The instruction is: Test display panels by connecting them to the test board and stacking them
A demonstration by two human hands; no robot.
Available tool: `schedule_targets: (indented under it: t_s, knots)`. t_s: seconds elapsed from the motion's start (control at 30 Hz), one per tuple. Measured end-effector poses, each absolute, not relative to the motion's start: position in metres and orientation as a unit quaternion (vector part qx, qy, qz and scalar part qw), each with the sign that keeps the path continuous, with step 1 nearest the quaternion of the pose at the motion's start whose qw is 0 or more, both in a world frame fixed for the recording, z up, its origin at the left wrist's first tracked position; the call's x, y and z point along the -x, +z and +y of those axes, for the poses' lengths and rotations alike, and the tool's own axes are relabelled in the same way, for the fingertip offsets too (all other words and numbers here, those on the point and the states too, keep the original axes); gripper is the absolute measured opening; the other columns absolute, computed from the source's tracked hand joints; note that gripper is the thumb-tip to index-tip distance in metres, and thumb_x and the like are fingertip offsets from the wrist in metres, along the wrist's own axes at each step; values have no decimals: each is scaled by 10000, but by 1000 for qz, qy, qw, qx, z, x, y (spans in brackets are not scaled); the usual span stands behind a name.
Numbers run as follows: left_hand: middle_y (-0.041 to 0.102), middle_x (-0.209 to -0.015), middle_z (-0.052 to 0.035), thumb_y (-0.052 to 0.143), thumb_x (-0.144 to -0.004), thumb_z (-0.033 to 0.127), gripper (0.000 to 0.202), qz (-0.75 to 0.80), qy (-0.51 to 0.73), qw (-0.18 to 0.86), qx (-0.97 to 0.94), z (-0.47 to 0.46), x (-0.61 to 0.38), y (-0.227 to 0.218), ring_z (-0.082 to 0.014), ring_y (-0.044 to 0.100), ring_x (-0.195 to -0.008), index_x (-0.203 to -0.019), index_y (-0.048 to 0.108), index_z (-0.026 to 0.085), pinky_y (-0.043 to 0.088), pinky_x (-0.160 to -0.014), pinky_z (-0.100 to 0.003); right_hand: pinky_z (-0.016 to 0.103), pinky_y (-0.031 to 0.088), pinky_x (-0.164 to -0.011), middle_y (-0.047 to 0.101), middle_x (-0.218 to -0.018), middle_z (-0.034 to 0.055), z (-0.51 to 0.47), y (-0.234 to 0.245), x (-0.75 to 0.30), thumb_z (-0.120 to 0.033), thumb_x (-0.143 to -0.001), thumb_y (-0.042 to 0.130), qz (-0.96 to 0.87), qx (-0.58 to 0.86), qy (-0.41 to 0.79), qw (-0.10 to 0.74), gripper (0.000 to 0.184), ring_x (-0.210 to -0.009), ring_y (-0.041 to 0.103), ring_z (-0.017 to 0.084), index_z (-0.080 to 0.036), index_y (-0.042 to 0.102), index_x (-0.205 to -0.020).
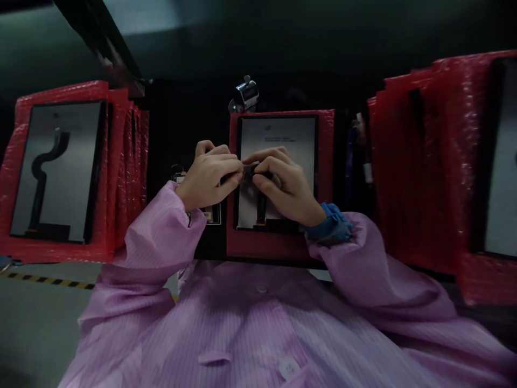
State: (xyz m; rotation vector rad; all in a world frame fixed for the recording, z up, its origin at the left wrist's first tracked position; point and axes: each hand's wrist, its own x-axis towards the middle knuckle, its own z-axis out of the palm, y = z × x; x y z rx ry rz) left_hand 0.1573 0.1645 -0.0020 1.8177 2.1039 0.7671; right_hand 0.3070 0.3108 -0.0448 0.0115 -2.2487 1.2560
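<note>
My left hand (pixel 208 175) and my right hand (pixel 283 183) meet above a grey display panel (pixel 278 134) that lies on a red bubble-wrap sheet (pixel 327 161) in front of me. Both hands pinch a small dark part (pixel 251 169) between thumb and fingers, which looks like the end of the panel's black flex cable (pixel 261 207). The cable's lower end runs down to the panel's near edge. My fingers hide most of the small part. Both arms are in pink striped sleeves.
A stack of red bubble-wrap sheets with a grey panel (pixel 56 172) on top stands at the left. A taller stack of red-wrapped panels (pixel 440 161) fills the right. A metal hand tally counter (pixel 245 96) sits behind the middle panel. Yellow-black floor tape (pixel 48 280) shows at lower left.
</note>
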Motion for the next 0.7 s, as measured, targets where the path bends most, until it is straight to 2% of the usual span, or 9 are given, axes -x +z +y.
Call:
schedule_targets:
  t_s: [0.53,0.7]
  knots:
    - [697,-765,3,451,-983,256,259,717,275,128,-628,166,-158,-5,-202,626,-875,-796,624,207,322,-962,-457,429,510,-932,712,-1081,46,310,-46,-308,-237,-980,556,-848,4,452,279,141,-1057,624,222,-217,548,-840]
    - [695,-759,4,441,-991,259,271,720,265,125,-629,166,-159,-6,-202,626,-872,-792,618,207,326,-965,-461,439,518,-927,712,-1091,60,311,-44,-308,-253,-991,552,-849,10,464,254,162,-1063,622,229,-220,558,-832]
